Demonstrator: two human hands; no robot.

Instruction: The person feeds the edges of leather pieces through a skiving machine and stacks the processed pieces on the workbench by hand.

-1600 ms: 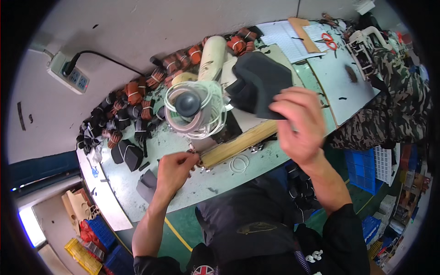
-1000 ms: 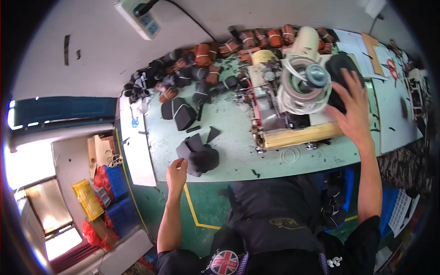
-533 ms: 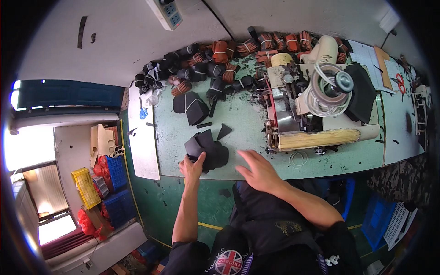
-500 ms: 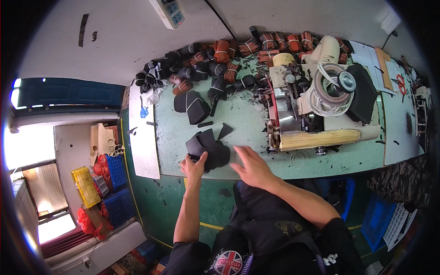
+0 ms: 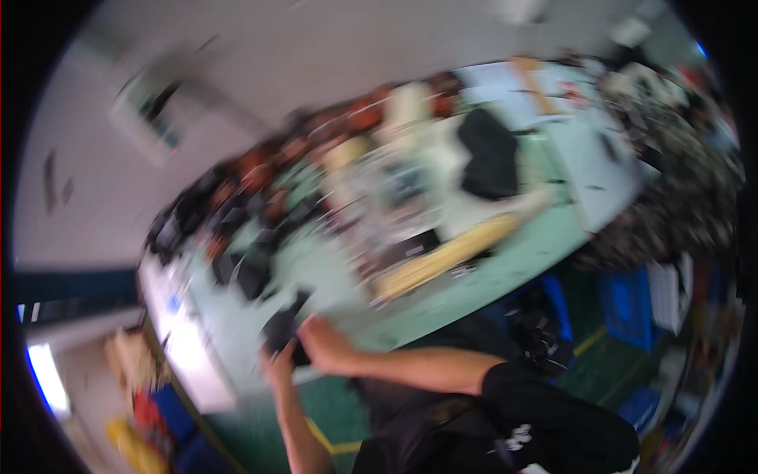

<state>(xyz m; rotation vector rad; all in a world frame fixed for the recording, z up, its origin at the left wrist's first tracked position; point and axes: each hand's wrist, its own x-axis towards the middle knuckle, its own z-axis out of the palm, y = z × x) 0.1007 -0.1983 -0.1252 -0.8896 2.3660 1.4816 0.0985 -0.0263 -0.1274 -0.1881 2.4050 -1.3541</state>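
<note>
L hand (image 5: 278, 368): fingers grasping dark-grey, angular, fabric-like pieces (image 5: 280, 325) at near edge of pale-green flat surface (image 5: 513, 245). R hand (image 5: 328, 347) adj., fingers curled at pieces' R side; grip blurred, can't tell. Pieces well L of long yellow padded roll (image 5: 450, 253).

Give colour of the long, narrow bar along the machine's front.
The long narrow bar: pale yellow, best in head view.

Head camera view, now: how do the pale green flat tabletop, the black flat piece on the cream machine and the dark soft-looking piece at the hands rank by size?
1. Pale green flat tabletop
2. Black flat piece
3. Dark soft-looking piece, as visible; the right hand and blur leave its full size unsure.
</note>
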